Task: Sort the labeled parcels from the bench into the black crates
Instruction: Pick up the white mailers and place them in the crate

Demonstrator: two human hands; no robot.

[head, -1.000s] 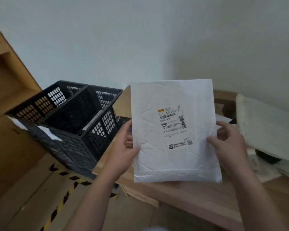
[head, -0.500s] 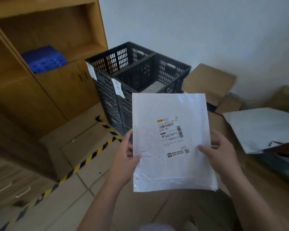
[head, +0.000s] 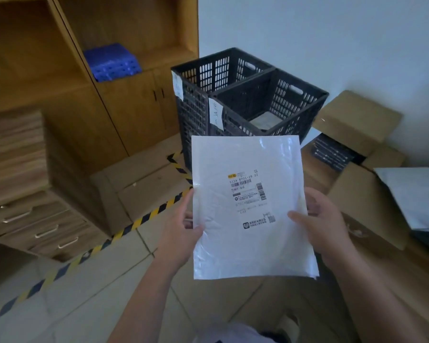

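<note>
Tiled floor (head: 104,276), hazard tape (head: 144,219); at 12 o'clock, two crates (head: 248,95), one holding a parcel (head: 263,121); both hands (head: 181,231) (head: 325,226) grip a mailer (head: 250,209).

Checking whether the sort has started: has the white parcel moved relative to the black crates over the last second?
Cannot tell: the head camera turned, so the black crates shifted in view. The white parcel stays in front of them, gripped by the left hand and right hand.

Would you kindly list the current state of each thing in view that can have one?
white parcel: held upright, label facing the camera
left hand: pinches the parcel's left edge
right hand: grips its right edge
near black crate: holds a pale parcel
far black crate: contents hidden
cabinet doors: closed
drawers: closed
</note>
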